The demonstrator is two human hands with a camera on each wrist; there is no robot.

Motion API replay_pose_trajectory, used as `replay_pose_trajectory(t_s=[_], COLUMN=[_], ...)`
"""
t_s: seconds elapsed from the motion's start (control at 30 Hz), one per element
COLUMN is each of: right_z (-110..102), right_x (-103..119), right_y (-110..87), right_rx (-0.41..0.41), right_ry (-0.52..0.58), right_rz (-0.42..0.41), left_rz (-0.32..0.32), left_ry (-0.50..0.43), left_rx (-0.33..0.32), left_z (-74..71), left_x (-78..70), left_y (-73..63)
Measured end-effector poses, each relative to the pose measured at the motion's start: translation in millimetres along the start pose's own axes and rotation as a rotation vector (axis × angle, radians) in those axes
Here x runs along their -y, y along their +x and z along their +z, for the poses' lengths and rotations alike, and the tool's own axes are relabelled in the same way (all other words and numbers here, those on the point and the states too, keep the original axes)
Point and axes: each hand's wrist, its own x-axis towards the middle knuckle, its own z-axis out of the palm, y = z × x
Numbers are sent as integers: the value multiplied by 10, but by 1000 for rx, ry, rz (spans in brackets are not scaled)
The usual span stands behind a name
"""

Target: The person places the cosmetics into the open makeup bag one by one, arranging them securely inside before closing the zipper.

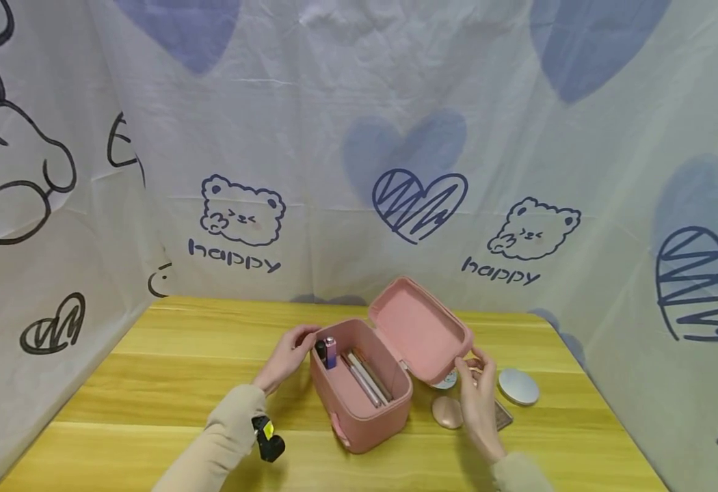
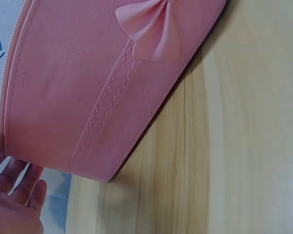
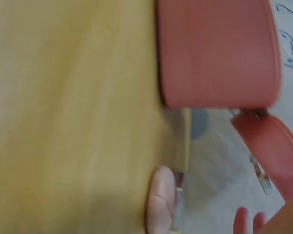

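Note:
A pink cosmetic case [image 1: 365, 427] stands with its lid [image 1: 419, 330] swung back to the right. My left hand [image 1: 286, 357] grips the rim at the case's far left corner; in the left wrist view its fingers [image 2: 20, 187] reach round the end beside the zipper. My right hand [image 1: 481, 400] holds the lid's lower right edge, with the thumb in front. A purple-pink lipstick-like tube [image 1: 331, 352] and a black item [image 1: 321, 350] stand inside at the far left. Several slim sticks [image 1: 365, 379] lie along the case floor. A bow [image 2: 154, 29] decorates its front.
Right of the case lie a beige round compact [image 1: 447, 413], a silver round compact [image 1: 518, 387] and a flat rectangular palette [image 1: 502, 415], partly behind my right hand. A patterned round item [image 1: 446, 380] shows under the lid. A printed cloth [image 1: 328, 260] hangs behind the wooden table [image 1: 211, 342].

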Motion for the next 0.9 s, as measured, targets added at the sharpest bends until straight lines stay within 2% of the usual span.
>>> replay_pose_trajectory(t_s=[0.13, 0.27, 0.47, 0.63, 0.9], right_z=[41, 97, 213, 264, 326], right_x=[-26, -50, -57, -52, -34], right_y=[-116, -213, -296, -320, -315], right_rx=[19, 147, 249, 261, 232], right_ry=[-47, -23, -6, -33, -80], right_rz=[24, 37, 59, 55, 32], left_rz=[-1, -3, -9, -3, 71], left_ry=[16, 28, 29, 56, 113], left_rx=[3, 2, -17, -36, -59], left_z=[-13, -15, 17, 45, 56], left_x=[-4, -12, -57, -76, -90], left_y=[-42, -99, -198, -270, -347])
